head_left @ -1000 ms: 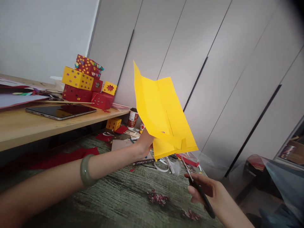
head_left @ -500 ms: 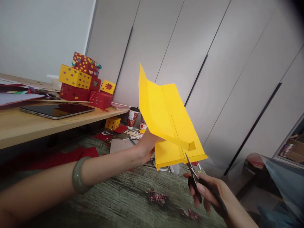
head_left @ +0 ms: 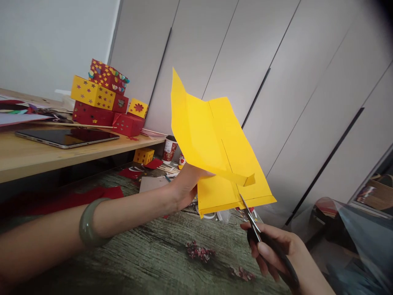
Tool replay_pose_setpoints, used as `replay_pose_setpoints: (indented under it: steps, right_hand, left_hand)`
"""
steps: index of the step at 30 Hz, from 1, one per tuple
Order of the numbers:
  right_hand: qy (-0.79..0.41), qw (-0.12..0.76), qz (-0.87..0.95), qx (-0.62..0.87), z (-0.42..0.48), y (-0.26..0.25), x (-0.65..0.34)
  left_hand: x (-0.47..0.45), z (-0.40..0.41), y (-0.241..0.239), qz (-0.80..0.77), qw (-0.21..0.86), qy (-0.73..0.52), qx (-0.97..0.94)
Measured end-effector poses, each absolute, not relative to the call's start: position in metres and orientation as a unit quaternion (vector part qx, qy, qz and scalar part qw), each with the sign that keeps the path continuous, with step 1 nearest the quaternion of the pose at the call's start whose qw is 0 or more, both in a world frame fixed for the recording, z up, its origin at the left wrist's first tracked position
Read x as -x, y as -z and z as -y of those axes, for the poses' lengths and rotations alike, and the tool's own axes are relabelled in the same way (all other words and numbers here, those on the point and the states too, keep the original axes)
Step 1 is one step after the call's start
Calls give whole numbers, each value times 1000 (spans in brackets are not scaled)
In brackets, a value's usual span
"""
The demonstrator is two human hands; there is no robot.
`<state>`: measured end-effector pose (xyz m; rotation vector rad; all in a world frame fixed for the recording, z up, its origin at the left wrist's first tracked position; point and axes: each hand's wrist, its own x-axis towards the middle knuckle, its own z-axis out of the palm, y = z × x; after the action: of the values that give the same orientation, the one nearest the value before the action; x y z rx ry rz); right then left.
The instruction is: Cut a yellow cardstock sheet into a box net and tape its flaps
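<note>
My left hand (head_left: 186, 184) pinches a folded yellow paper sheet (head_left: 211, 139) and holds it up in the air; a green bangle (head_left: 87, 223) sits on that forearm. The sheet has creases and a small flap sticking out near its lower right. My right hand (head_left: 276, 252) is closed on black-handled scissors (head_left: 254, 227). Their blade tips touch the sheet's lower edge, just below the flap.
A wooden shelf (head_left: 46, 153) at left carries a tablet (head_left: 66, 137) and stacked red and yellow decorated boxes (head_left: 102, 100). The patterned floor (head_left: 159, 250) holds red paper scraps (head_left: 101, 192), a small yellow box (head_left: 143, 155), a paper cup (head_left: 168, 149) and cuttings. Grey cabinet doors (head_left: 276, 82) stand behind.
My right hand brought the scissors up from below until the blades reached the sheet's lower edge. My left hand turned and raised the sheet slightly.
</note>
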<state>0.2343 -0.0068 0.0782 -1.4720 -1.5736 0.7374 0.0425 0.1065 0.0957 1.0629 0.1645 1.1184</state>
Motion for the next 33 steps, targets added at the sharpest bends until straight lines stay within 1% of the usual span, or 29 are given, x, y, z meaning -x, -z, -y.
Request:
replay_pose_setpoints:
  steps: [5, 9, 12, 16, 20, 24, 26, 29, 31, 33]
  right_hand:
    - [-289, 449, 603, 592, 11, -81, -229]
    - [-302, 466, 588, 589, 11, -81, -227]
    - [-299, 454, 597, 590, 11, -79, -230]
    - [-309, 443, 617, 573, 13, -78, -228]
    - [-318, 422, 635, 564, 17, -84, -219]
    - [-309, 389, 648, 578, 17, -88, -217]
    - [-314, 388, 644, 580, 16, -86, -219]
    - [-322, 424, 623, 573, 14, -81, -221]
    - [-309, 460, 608, 568, 14, -78, -220]
    - [-293, 473, 605, 569, 14, -77, -219]
  left_hand:
    - [-40, -101, -101, -67, 702, -517, -485]
    - [-40, -104, -95, -54, 705, -522, -476]
    - [-42, -107, -90, -52, 705, -539, -458]
    - [-43, -102, -90, -105, 672, -582, -446]
    - [-44, -89, -96, -115, 654, -574, -480]
    - [-44, -83, -98, -130, 655, -580, -467]
    - [-44, -84, -96, -137, 660, -580, -457]
    - [-43, -86, -94, -151, 653, -597, -440]
    - [-42, -87, -93, -153, 648, -604, -438]
    - [-42, -87, -93, -139, 646, -604, -446]
